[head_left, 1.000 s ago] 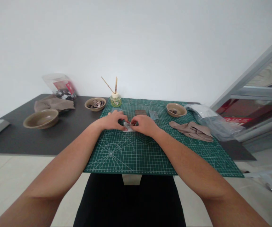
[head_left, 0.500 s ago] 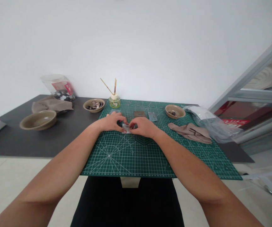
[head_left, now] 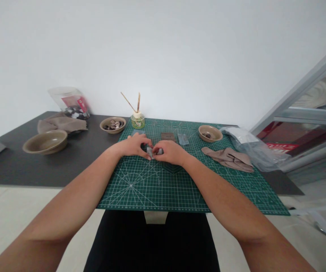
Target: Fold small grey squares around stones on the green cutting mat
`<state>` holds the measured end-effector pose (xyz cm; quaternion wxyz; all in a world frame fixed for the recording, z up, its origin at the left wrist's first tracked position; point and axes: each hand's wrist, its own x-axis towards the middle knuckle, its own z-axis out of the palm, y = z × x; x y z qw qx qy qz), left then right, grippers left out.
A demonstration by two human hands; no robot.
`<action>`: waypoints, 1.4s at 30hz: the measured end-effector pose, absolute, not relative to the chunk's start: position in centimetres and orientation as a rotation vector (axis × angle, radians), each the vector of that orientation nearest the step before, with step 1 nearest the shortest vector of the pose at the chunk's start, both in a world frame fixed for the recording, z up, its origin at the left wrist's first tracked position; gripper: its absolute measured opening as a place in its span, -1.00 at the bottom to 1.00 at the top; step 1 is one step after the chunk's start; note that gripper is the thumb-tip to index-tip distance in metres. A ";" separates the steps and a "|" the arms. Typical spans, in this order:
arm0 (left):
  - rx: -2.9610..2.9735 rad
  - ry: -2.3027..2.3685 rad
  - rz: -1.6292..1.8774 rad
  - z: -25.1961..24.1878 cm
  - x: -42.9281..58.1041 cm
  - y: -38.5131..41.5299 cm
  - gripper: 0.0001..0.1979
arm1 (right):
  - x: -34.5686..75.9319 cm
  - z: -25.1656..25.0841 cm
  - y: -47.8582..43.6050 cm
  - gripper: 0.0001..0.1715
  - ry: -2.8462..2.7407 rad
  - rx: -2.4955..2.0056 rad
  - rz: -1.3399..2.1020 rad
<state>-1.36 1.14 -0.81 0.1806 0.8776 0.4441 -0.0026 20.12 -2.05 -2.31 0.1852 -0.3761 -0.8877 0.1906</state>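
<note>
Small pale packet (head_left: pixel 151 152) pinched btwn left hand (head_left: pixel 134 145) & right hand (head_left: pixel 170 151) fingertips, on cutting mat (head_left: pixel 180 181).

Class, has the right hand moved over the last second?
Yes, slightly: the right hand, pinching the white piece, has shifted left toward the left hand, judged against the dark brown rectangle behind it.

A single head-worn camera is looking forward and down from close above the near edge of the table (head_left: pixel 66 166), facing the white wall (head_left: pixel 163 49).
</note>
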 end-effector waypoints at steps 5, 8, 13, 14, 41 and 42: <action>2.471 1.259 -0.011 -0.9 -1.4 1.2 -0.44 | 20.3 -2.5 -1.8 -0.82 -2.456 -1.175 0.473; 2.467 1.272 -0.003 -0.9 -1.3 1.2 -0.44 | 19.6 -2.5 -1.9 -0.80 -2.469 -1.174 0.421; 2.471 1.269 -0.012 -0.8 -1.1 1.1 -0.47 | 19.6 -1.9 -2.4 -0.85 -2.484 -1.084 0.566; 2.477 1.268 -0.019 -0.8 -1.1 1.0 -0.47 | 19.9 -1.8 -2.3 -0.86 -2.486 -1.079 0.595; 2.459 1.245 0.070 -0.6 -1.3 0.8 -0.37 | 23.3 -2.0 -0.1 -0.65 -1.630 -1.096 0.574; 2.465 1.248 0.068 -0.6 -1.2 0.7 -0.38 | 23.4 -2.1 0.0 -0.63 -1.580 -1.091 0.548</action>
